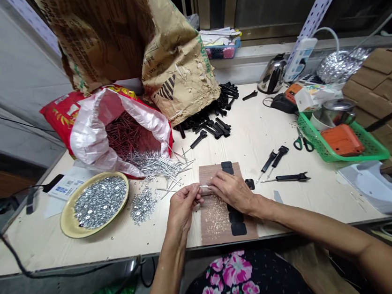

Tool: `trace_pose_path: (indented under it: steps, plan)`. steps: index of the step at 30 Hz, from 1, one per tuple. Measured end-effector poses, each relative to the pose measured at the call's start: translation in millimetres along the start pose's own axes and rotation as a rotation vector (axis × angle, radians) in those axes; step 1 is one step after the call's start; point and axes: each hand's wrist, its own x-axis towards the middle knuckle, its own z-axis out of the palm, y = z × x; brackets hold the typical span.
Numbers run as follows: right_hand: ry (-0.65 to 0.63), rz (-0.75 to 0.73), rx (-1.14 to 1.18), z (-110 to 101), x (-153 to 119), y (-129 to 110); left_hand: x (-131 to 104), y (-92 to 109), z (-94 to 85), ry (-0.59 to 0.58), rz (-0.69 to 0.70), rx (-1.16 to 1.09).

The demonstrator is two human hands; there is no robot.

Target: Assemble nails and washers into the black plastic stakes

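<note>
remote feed, head view: i have both bare hands at the centre of the frame, over a brown board (212, 225). the left hand (184, 202) has thumb and forefinger closed on a thin metal rod (204, 186); a short bright stretch of it shows just right of those fingertips, lying crosswise in the gap between the hands. the right hand (233, 193) is curled palm down at the rod's right end, which runs in at its fingertips; the knuckles hide the contact, so i cannot tell whether these fingers grip it. black pads (238, 229) line the board's right side, partly covered by the right hand; pale crumbs are scattered lower left of them. left of centre: a loose heap of small metal pieces (143, 205) beside a yellow plate (68, 217) full of similar ones. above that, loose rods (162, 165) at the mouth of a red bag (59, 110). right of centre: three black-handled tools (289, 178), apart from the hands; farther right, scissors (301, 138) near a green basket (373, 152)
</note>
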Motion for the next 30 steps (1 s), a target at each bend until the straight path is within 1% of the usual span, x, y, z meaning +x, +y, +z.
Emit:
trace_pose_path:
  steps: [3, 5, 8, 11, 13, 16, 19, 22, 25, 28, 30]
  plan:
    - [0.005, 0.019, 0.109, -1, -1, 0, 0, 0, 3.3, 0.015, -0.003, -0.019]
    - [-0.005, 0.012, 0.087, -2, -2, 0, 0, -1, 5.1, 0.019, -0.008, -0.022]
    - [-0.033, 0.034, -0.013, -3, -5, 0, -1, -3, 8.5, 0.010, -0.012, -0.013]
    - [-0.030, 0.074, 0.005, -10, -12, 5, -3, -8, 15.3, 0.001, 0.002, 0.003]
    - [-0.005, 0.103, 0.063, -17, -18, 13, -4, -11, 22.2, -0.032, 0.000, 0.021]
    - [0.016, 0.140, 0.105, -28, -25, 33, -6, -16, 32.4, -0.093, -0.007, 0.055]
    - [0.010, 0.143, 0.042, -36, -26, 61, -7, -21, 36.8, -0.078, 0.052, 0.130]
    - [-0.009, 0.120, -0.043, -39, -21, 90, -5, -27, 34.7, -0.017, 0.129, 0.272]
    - [-0.036, 0.080, -0.090, -36, -19, 109, -3, -33, 32.7, 0.031, 0.184, 0.389]
    - [-0.060, -0.021, -0.124, -29, -29, 111, -1, -38, 34.6, 0.102, 0.280, 0.541]
    - [-0.099, -0.183, -0.129, -24, -41, 105, -1, -41, 36.8, 0.153, 0.349, 0.652]
